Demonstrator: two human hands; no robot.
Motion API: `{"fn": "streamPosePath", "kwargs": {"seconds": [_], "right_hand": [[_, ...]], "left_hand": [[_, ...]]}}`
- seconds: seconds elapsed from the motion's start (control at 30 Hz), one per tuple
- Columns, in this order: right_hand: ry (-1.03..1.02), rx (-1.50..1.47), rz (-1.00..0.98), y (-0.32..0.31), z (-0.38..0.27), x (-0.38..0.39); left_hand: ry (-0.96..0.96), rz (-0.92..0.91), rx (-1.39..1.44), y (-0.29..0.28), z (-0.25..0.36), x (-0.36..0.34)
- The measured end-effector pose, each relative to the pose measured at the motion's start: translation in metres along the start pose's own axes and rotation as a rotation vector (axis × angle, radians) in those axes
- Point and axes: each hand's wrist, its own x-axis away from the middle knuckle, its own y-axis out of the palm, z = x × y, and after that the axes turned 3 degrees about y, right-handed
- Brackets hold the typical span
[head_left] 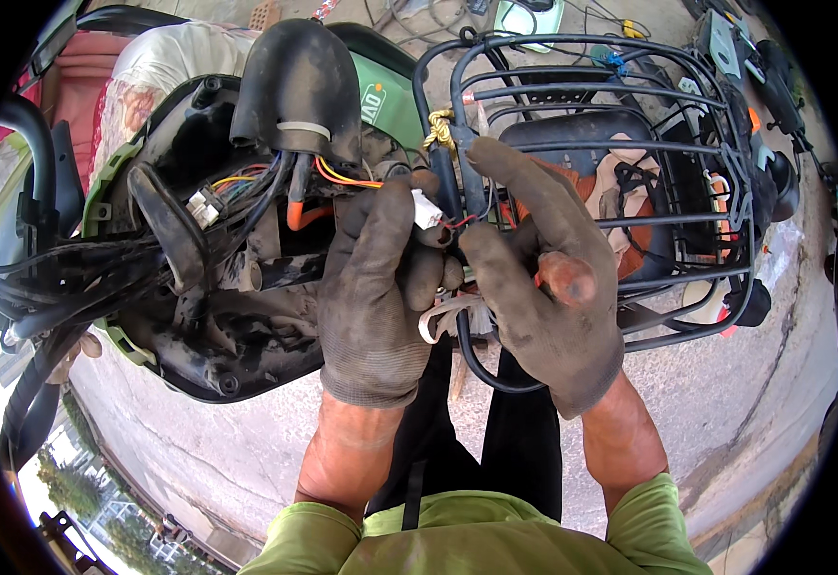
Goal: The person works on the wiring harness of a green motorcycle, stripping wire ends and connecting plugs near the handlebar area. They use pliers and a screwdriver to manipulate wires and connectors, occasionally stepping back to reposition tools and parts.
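Observation:
My left hand (371, 287), in a dirty grey work glove, is closed on a small white plastic wire connector (426, 209). Yellow and orange wires (347, 178) run to that hand from under a black cover. Thin red wires (461, 222) lead from the connector to my right hand (558, 278), also gloved. Its thumb is bent against these wires and its forefinger stretches out toward a black metal frame. One bare fingertip pokes through the right glove. A pale flat strap (447, 311) hangs between the hands, and its upper end is hidden.
A black rounded cover (299, 91) stands over the wiring of an open vehicle body (237, 355). Dark cables (64, 278) bundle at the left. The black tubular rack (668, 220) at the right holds a brown item with cords. Loose cables (419, 24) lie on the ground behind.

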Motion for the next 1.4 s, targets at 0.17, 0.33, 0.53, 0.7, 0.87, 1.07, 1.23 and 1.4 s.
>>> {"fn": "streamPosePath", "kwargs": {"seconds": [0.17, 0.33, 0.53, 0.7, 0.87, 1.07, 1.23, 1.4], "right_hand": [[0.085, -0.134, -0.058, 0.006, 0.002, -0.005], [0.05, -0.193, -0.058, 0.006, 0.007, -0.005], [0.042, -0.163, -0.082, 0.004, 0.008, -0.004], [0.131, -0.306, -0.068, 0.004, 0.004, -0.002], [0.163, -0.302, -0.054, 0.003, -0.001, -0.002], [0.139, -0.317, -0.022, 0.004, 0.002, 0.001], [0.076, -0.375, 0.025, 0.008, 0.006, 0.001], [0.127, -0.449, 0.014, 0.008, 0.006, 0.001]], "left_hand": [[-0.001, 0.014, -0.033, 0.009, 0.006, 0.005], [0.04, 0.053, -0.015, 0.008, -0.001, 0.005], [0.054, -0.017, -0.016, 0.001, -0.002, 0.002], [0.061, -0.075, 0.023, -0.003, -0.005, -0.001], [0.082, -0.056, 0.002, -0.003, -0.005, 0.0], [0.102, -0.022, -0.059, 0.001, -0.008, 0.0], [0.094, -0.015, 0.021, 0.001, -0.008, 0.001], [0.104, -0.036, 0.029, -0.003, -0.01, -0.001]]}}
